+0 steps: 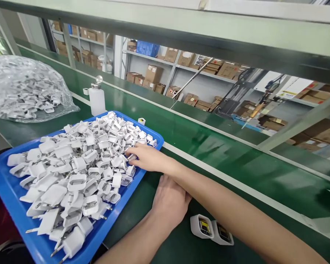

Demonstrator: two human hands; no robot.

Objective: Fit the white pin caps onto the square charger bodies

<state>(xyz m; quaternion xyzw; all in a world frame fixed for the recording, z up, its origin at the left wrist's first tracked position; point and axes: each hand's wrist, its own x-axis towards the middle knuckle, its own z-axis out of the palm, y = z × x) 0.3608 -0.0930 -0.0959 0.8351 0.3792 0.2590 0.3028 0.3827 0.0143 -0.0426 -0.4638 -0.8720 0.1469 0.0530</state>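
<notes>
A blue tray [152,141] holds a heap of white plug housings [77,182], many with two metal pins. My right hand [148,157] reaches over the tray's right side, thumb and fingers closing on a white plug housing [131,157] at the edge of the heap. Beneath my right wrist, my left hand [170,201] rests near the table, back upward; its fingers are mostly hidden by the right arm. Two open white charger housings [200,226] with circuit parts inside, yellow showing in one, stand side by side right of my left hand.
A clear plastic bag [30,88] of white parts lies back left. Beside it stands a white pump bottle [97,101]. One small housing [141,121] sits behind the tray. A green conveyor belt [198,135] runs behind, under an overhead shelf [181,25]. Boxes fill the racks beyond.
</notes>
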